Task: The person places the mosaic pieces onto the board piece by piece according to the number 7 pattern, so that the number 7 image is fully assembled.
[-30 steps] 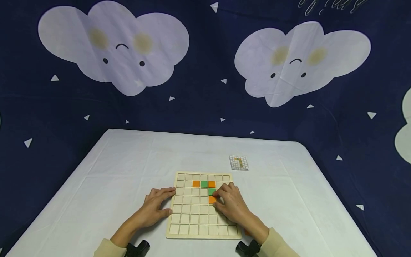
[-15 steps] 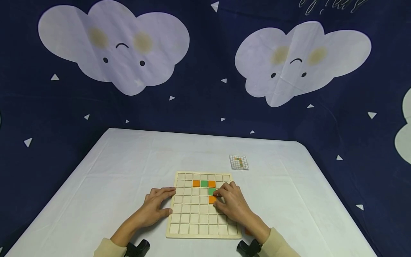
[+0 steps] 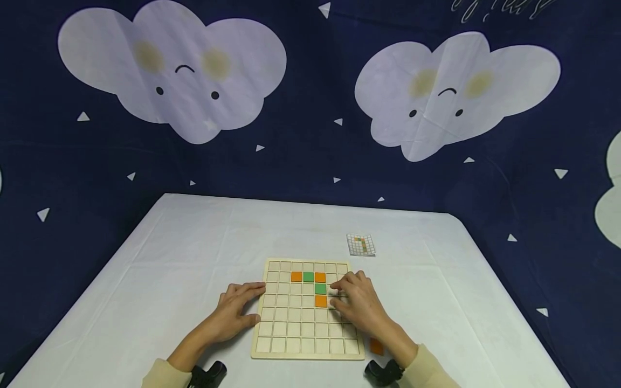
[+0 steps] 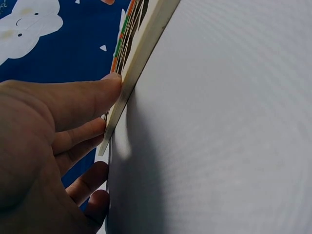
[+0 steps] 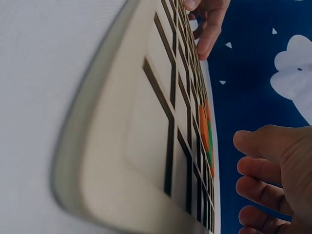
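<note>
At lower centre of the frame, a gridded board (image 3: 293, 329) holds five orange and green tiles (image 3: 321, 289), a loose orange tile (image 3: 376, 346) below right apparently left to place; both grips spread, the left hand (image 3: 232, 315) touches the board's edge, the empty right hand (image 3: 361, 304) hovers above.

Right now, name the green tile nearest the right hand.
The lower green tile, directly below the corner orange tile; the upper green tile sits farther left.
</note>
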A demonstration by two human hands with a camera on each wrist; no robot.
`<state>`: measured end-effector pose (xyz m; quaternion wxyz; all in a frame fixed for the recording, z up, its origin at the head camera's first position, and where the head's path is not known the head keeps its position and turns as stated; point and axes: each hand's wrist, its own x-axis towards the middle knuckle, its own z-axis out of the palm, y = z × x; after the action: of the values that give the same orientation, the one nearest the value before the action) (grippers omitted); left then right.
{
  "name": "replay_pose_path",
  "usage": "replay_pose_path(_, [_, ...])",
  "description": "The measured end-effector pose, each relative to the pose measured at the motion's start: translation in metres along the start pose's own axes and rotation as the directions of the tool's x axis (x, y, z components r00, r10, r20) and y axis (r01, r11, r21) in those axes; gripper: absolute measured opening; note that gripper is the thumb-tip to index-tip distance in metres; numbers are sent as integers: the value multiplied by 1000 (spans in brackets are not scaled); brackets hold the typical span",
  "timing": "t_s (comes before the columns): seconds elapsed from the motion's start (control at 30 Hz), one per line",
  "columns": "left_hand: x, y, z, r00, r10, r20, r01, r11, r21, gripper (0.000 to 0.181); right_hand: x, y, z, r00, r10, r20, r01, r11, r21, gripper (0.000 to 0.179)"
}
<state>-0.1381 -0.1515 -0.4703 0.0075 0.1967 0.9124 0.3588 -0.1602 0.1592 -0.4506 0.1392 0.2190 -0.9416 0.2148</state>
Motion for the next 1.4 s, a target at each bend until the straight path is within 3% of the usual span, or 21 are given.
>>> replay_pose_path(0.7, [0,0,0,1000,-16,10,16,1000,-1,56,-17,19,-13,997,52,-63,-53,999,-6,27])
replay_pose_path(1.07, [0,-1,-1,1000,5,1,-5,1000,-1,56,-31,27,-18,996,61,-72,-62,998,-9,27])
replay_pose_path(1.4, [0,-3,1,1000,-14,-2,14,1000,4,58,-42,34,-20,994,92,-55,-93,996,-11,28])
